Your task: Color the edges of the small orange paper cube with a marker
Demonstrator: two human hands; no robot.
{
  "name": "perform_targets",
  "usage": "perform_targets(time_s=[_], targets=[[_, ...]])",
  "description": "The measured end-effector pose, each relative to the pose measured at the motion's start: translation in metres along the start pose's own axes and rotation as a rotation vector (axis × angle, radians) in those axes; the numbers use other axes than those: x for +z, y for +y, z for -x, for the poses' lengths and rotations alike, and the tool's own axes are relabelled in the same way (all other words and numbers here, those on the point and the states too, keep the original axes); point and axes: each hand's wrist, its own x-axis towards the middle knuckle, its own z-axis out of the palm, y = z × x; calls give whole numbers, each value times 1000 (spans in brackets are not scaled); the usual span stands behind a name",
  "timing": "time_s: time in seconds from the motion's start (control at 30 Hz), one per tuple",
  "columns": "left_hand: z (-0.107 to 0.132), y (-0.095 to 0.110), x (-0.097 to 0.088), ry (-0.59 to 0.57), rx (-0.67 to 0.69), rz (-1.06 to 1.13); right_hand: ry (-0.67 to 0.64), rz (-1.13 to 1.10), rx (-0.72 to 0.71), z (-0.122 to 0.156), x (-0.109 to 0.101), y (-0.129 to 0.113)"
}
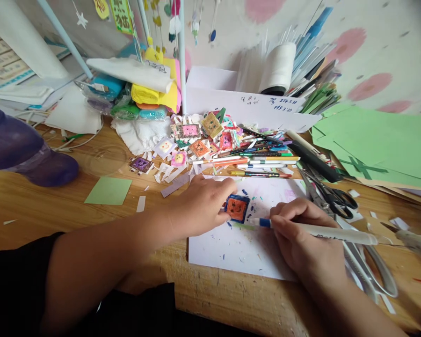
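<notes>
Pinching the small orange card (pixel 237 208) between thumb and finger, I have the left hand (pixel 199 206) holding it on the white paper (pixel 210 252) by the tabletop's (pixel 63 210) front edge. I have the right hand (pixel 305 238) closed around a white marker (pixel 337 233), its tip just beside the card's near right corner. Toward the back edge, my feed shows loose pens (pixel 263 161) and small face cards (pixel 199 149); black-handled scissors (pixel 331 194) lie right of the paper.
</notes>
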Motion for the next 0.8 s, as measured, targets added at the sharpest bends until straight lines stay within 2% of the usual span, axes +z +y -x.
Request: perform_targets(time_s=[0.1,0.27,0.47,0.6,0.7,0.8], targets=[[1,-2,0,8,-6,33,102,-166,-19,-5,-2,-2],[1,-2,-3,-32,-19,46,210,-189,13,-8,-6,-3],[0,8,-11,-42,-58,5,206,-153,-23,-13,-10,2],[1,11,-17,-48,-96,75,233,-137,-46,-16,-12,1],[0,7,-27,-98,-139,174,267,-145,-47,-16,-13,-1],[-5,0,-45,-183,-184,209,253,-132,-17,-15,-12,-2]])
